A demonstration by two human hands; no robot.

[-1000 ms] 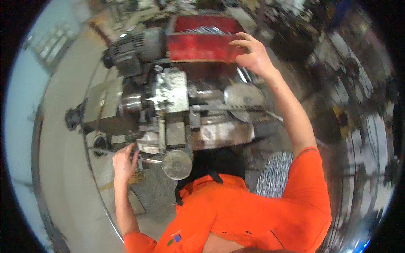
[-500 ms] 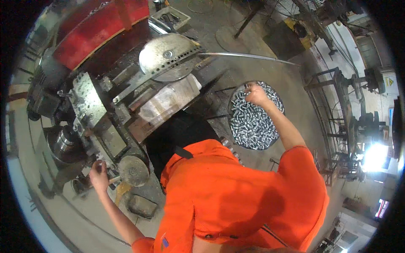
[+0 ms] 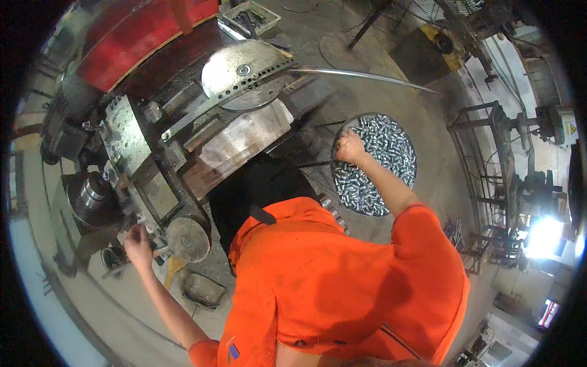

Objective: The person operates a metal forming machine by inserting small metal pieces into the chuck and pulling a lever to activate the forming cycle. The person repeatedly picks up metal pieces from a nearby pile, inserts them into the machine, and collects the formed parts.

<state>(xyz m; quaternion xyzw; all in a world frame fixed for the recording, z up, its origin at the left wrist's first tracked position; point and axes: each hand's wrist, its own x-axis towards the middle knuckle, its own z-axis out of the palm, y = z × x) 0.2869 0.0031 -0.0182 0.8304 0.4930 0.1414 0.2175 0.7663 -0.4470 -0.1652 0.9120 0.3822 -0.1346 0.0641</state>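
Observation:
My right hand (image 3: pixel 350 147) is over the left part of a round dark tub (image 3: pixel 416 165) heaped with short shiny metal sleeves (image 3: pixel 379 177). Its fingers are curled together, and whatever they hold is hidden. Far to the left, my left hand (image 3: pixel 138 246) is beside the front end of a greasy metal machine (image 3: pixel 127 137), close to a round metal disc (image 3: pixel 188 240). Thumb and fingers are bent together there; anything between them is too small to make out.
A wide, flat metal wheel (image 3: pixel 235 70) with a drilled bar and a long rod (image 3: pixel 367 74) crosses the machine's top. A red panel (image 3: pixel 134 40) stands behind. Below the disc are a yellowish brush (image 3: pixel 175 266) and a small tray (image 3: pixel 203 289). Metal racks (image 3: pixel 495 153) line the right.
My right hand has moved left and slightly down across the tub, toward its left rim. My left hand has shifted slightly left and its fingers have drawn closer together. The view has shifted slightly.

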